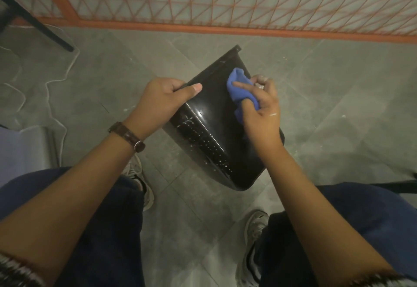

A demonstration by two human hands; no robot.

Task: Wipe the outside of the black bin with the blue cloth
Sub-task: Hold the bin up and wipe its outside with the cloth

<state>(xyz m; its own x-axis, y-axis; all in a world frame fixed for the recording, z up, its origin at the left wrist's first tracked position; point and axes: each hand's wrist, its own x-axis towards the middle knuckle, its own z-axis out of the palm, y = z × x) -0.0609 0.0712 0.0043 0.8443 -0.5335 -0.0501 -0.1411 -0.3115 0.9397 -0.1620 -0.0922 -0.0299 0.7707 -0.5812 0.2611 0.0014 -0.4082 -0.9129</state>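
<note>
Both hands are busy: my left hand grips the edge of the black bin, thumb laid on its outer wall, holding it tipped over the floor between my knees, while my right hand pinches the bunched blue cloth against the far part of that wall. I judge the wiping is under way; white specks show on the perforated band nearer me, so next I should draw the cloth down there, pressing firmly

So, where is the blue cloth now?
Head view, right of centre: the right hand holds the blue cloth against the black bin, across from the left hand.
</note>
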